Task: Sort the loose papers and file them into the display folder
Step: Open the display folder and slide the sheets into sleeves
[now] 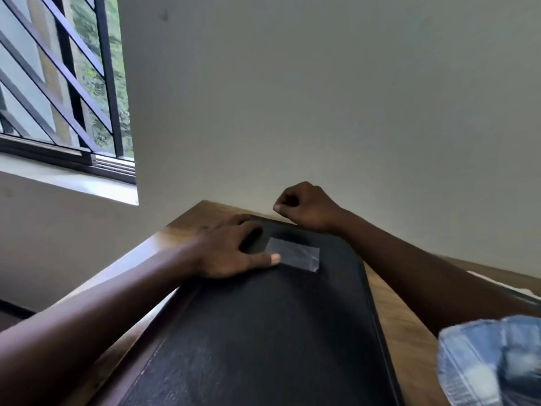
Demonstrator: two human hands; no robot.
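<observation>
- Your display folder (263, 332) lies closed on the wooden table (389, 303), black cover up. It runs from the bottom edge of the view towards the wall (322, 98). Its near end is cut off, so you cannot see how far it reaches.
- Your left hand (231, 253) rests on the folder's far left corner with the fingers spread and holding nothing. The fingertips sit in shadow at the folder's edge and are hard to make out.
- The thumb (269, 259) of that hand lies straight, its tip touching the left end of a clear label pocket (295, 254) on the cover. Whatever the pocket holds is too dim to read.
- Your right hand (304, 205) hangs over the folder's far edge, curled into a loose fist. Nothing shows between its fingers, though the palm side is turned away from you.
- To the right of the folder, a thin white strip (491, 281) shows on the table behind your right forearm. It may be the loose papers, but most of it is hidden.
- A blurred patch of denim cloth (491, 358) covers the table at the folder's near right.
- A barred window (67, 83) stands well to the left of the folder.
</observation>
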